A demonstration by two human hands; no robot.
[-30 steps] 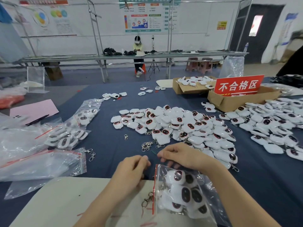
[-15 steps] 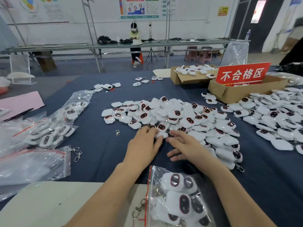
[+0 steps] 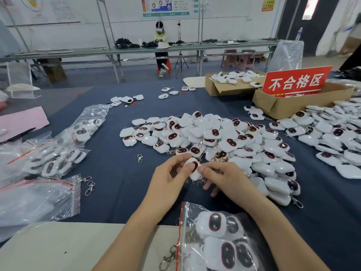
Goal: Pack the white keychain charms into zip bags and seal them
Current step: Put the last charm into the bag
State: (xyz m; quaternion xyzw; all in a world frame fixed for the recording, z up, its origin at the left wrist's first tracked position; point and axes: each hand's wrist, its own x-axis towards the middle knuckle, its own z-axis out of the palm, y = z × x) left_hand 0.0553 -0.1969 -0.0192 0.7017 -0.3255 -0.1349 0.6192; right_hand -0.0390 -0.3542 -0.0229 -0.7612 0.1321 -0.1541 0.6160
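**Reference landmark:** central pile [image 3: 214, 137] of loose white charms on the blue cloth [image 3: 117, 182].

**Just on the near side of the pile:** one charm [image 3: 194, 169], lifted clear of the cloth and pinched from both sides. Left hand [image 3: 170, 177] with thumb and curled fingers clamped on the charm's left edge. Right hand [image 3: 224, 178] with thumb and forefinger clamped on its right edge, other fingers loosely spread below. Dark, red-rimmed face of the charm turned partly upward.

**Nearer than the pile again, at the bottom edge of view:** zip bag [image 3: 220, 237] with a red seal strip, lying partly on a pale board [image 3: 68, 247]. Several charms already inside, count not readable. Strip pressed closed or not: not discernible.

**Left of the pile:** filled bags [image 3: 58, 153], and nearer, flat clear bags [image 3: 35, 198], apparently empty. Stray metal clasps [image 3: 88, 184] beside them.

**Right of the pile:** second heap [image 3: 332, 137] of charms.

**Beyond the pile, to the right:** cardboard box [image 3: 283, 106] with red sign [image 3: 296, 81].

**Progress, as judged:** a few bags packed, the current bag part-filled and probably not yet sealed. By far the greater share of charms unpacked.

**Against half a second earlier:** then, both hands laid on the pile's near edge with nothing lifted. Now, hands drawn back toward the zip bag with a single charm picked out between them.
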